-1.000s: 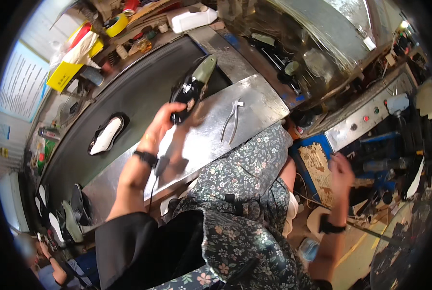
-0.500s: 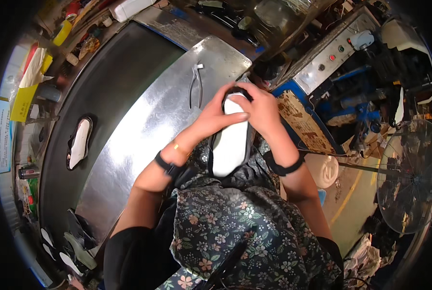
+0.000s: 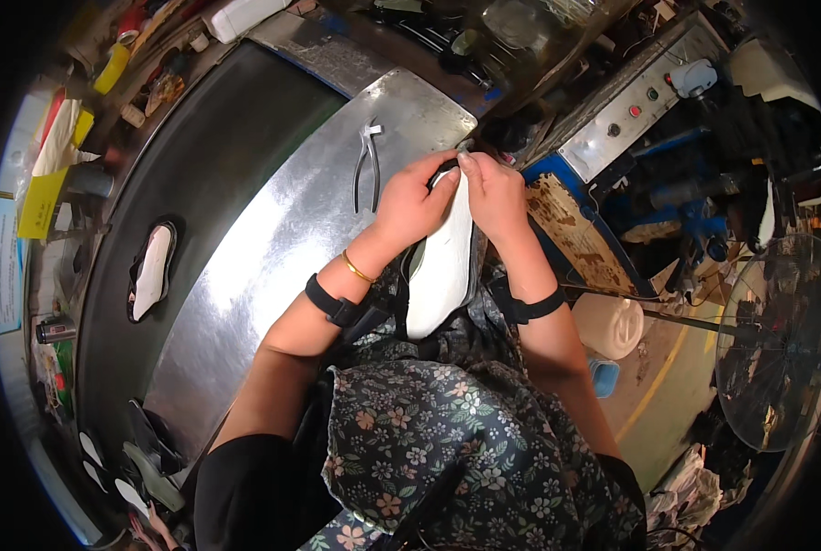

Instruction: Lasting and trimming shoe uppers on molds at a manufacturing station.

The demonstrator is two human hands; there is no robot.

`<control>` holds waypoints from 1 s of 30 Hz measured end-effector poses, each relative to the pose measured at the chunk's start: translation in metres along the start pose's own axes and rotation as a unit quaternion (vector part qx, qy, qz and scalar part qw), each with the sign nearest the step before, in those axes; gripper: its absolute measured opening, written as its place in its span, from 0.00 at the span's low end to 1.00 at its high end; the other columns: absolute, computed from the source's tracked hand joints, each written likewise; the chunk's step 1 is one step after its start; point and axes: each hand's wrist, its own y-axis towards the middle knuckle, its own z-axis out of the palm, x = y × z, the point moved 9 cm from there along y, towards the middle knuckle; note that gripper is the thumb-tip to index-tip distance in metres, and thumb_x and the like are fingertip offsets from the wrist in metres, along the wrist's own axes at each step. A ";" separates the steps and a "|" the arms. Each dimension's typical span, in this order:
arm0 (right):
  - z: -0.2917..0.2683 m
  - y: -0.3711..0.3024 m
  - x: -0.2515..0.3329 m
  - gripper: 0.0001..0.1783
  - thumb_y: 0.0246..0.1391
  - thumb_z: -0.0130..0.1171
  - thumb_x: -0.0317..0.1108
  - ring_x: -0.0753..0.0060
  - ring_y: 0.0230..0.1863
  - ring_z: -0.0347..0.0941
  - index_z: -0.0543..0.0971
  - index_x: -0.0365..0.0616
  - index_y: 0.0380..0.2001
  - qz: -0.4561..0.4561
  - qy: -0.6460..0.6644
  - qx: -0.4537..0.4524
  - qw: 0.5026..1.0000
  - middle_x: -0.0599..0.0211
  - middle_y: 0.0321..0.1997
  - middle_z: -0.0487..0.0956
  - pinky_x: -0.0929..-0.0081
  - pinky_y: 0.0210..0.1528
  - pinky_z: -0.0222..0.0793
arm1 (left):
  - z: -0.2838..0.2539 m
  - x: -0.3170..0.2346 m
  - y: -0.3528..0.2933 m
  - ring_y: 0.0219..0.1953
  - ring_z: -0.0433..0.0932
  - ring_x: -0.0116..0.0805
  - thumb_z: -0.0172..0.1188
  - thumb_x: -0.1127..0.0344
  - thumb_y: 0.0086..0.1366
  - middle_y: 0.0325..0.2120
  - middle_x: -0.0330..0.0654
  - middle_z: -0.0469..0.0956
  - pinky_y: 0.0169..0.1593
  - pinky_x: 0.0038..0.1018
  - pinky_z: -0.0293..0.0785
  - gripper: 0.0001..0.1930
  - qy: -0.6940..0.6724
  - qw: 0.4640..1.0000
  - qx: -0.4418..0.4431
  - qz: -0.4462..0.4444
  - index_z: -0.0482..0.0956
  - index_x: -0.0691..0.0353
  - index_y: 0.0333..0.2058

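Left hand (image 3: 411, 204) and right hand (image 3: 496, 195) are both closed on the far end of a black-edged shoe (image 3: 441, 268), thumbs together, equally near. White underside up, its long axis runs back toward the floral apron (image 3: 429, 427), heel-or-toe unclear; the pincers (image 3: 368, 141) lie left, on the metal tabletop (image 3: 245, 275).

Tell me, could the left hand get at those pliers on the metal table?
Probably yes: the pliers lie uncovered on the metal table close beside the left hand, with nothing visible between, though it would first have to release the shoe.
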 end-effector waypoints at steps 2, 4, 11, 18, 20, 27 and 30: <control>0.003 0.002 -0.042 0.17 0.64 0.52 0.39 0.66 0.27 0.79 0.78 0.33 0.30 0.192 0.170 -0.030 0.966 0.57 0.24 0.81 0.69 0.33 0.73 | -0.004 -0.010 0.001 0.35 0.80 0.56 0.55 0.60 0.65 0.33 0.54 0.81 0.39 0.39 0.77 0.14 0.095 0.994 -0.037 0.033 0.80 0.63 0.43; 0.005 -0.007 -0.061 0.19 0.64 0.53 0.41 0.71 0.28 0.77 0.78 0.32 0.31 0.281 0.221 -0.042 0.933 0.59 0.24 0.80 0.71 0.34 0.72 | -0.003 -0.011 0.003 0.33 0.80 0.56 0.55 0.60 0.66 0.31 0.54 0.81 0.37 0.41 0.76 0.13 0.114 0.993 -0.019 0.036 0.80 0.62 0.41; -0.002 -0.055 -0.021 0.18 0.59 0.58 0.40 0.48 0.41 0.79 0.79 0.38 0.45 0.159 0.090 -0.017 0.983 0.46 0.39 0.81 0.64 0.42 0.74 | -0.010 0.002 0.016 0.26 0.78 0.56 0.52 0.56 0.67 0.21 0.54 0.78 0.29 0.46 0.72 0.15 0.184 0.982 -0.025 -0.016 0.81 0.59 0.32; -0.004 -0.035 -0.019 0.14 0.61 0.56 0.37 0.44 0.25 0.74 0.77 0.35 0.30 0.193 0.101 -0.054 0.974 0.44 0.23 0.75 0.62 0.27 0.68 | -0.018 0.000 0.023 0.24 0.77 0.55 0.53 0.54 0.67 0.19 0.53 0.76 0.27 0.44 0.70 0.17 0.238 0.969 -0.062 -0.012 0.81 0.59 0.28; -0.003 -0.027 -0.006 0.12 0.60 0.58 0.36 0.46 0.26 0.76 0.79 0.36 0.31 0.155 0.115 -0.040 0.980 0.46 0.24 0.77 0.65 0.28 0.70 | -0.035 0.006 0.016 0.24 0.76 0.54 0.53 0.54 0.67 0.19 0.52 0.76 0.28 0.42 0.70 0.17 0.182 0.977 -0.095 -0.053 0.81 0.59 0.28; 0.078 -0.002 -0.019 0.20 0.62 0.56 0.46 0.77 0.32 0.77 0.82 0.36 0.36 0.275 0.425 0.186 0.842 0.69 0.32 0.82 0.80 0.41 0.72 | -0.103 0.014 -0.045 0.25 0.81 0.34 0.62 0.59 0.63 0.23 0.49 0.80 0.30 0.28 0.73 0.13 0.055 0.978 -0.186 -0.071 0.83 0.63 0.39; 0.147 0.029 -0.017 0.26 0.60 0.55 0.54 0.63 0.44 0.75 0.78 0.39 0.45 0.145 0.161 0.250 0.944 0.58 0.44 0.78 0.67 0.51 0.70 | -0.108 0.015 -0.044 0.24 0.81 0.36 0.65 0.55 0.60 0.27 0.47 0.83 0.31 0.27 0.75 0.18 0.167 0.980 -0.103 -0.037 0.83 0.62 0.42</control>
